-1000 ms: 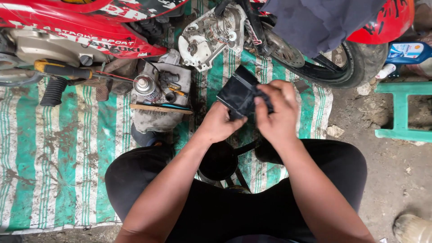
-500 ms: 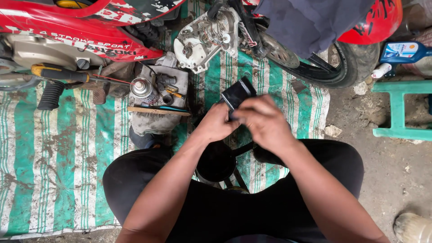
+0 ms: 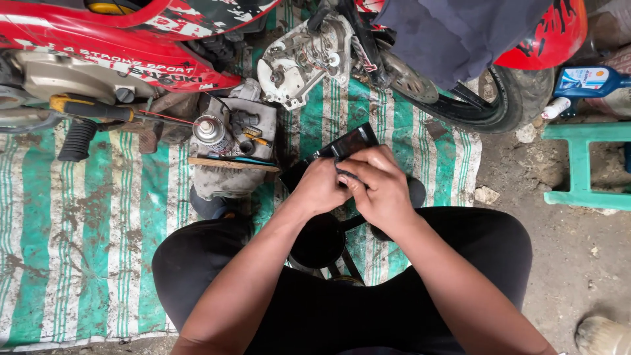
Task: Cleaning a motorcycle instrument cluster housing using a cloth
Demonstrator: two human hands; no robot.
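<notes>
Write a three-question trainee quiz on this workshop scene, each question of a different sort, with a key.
1. True or false: both hands grip the dark flat part over the striped mat.
2. Multiple choice: the metal spray can stands
A) on the green stool
B) in the cluttered grey tray on the mat
C) in the person's lap
3. Fill in: the blue bottle stands beside the motorcycle's ______.

Key:
1. True. The left hand and the right hand close on it together.
2. B
3. tyre
</notes>
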